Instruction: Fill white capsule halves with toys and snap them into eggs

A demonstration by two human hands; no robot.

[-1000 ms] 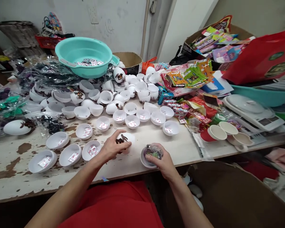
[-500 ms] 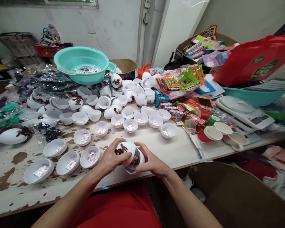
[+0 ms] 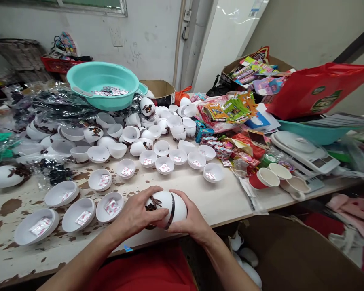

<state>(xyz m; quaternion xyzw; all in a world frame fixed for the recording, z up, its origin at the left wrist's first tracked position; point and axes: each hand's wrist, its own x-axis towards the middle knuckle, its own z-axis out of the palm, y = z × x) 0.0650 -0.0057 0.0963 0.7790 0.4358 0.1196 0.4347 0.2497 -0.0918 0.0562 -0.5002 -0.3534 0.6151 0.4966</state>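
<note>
My left hand (image 3: 136, 212) and right hand (image 3: 195, 220) both gripped one white egg (image 3: 179, 207), which lay directly between my palms in front of my body, near the table's front edge. Its long axis ran from side to side, one end toward each palm, so neither hand was nearer: both touched it. My left fingers and thumb were curled round the half with the raised brown decoration (image 3: 152, 205), the thumb lying across its near side. My right fingers and thumb cupped the plain end from the other side. Between the two halves ran a dark line; whether it was an open gap or only a band of shadow, I could not tell from above.

Under all this was the white table (image 3: 230, 202), its paint flaked to brown on the left. Open half shells (image 3: 109, 207), each with a small printed packet inside, stood just left of my left hand and in a loose curve beyond the egg. Further back lay a heap of white shells (image 3: 131, 134), with a teal basin (image 3: 115, 103) behind. To the right were sweet packets (image 3: 235, 109), paper cups (image 3: 265, 178) and a scale (image 3: 295, 141). A pale wall (image 3: 151, 44) closed the far side, and a cardboard box (image 3: 291, 246) sat low on the right.
</note>
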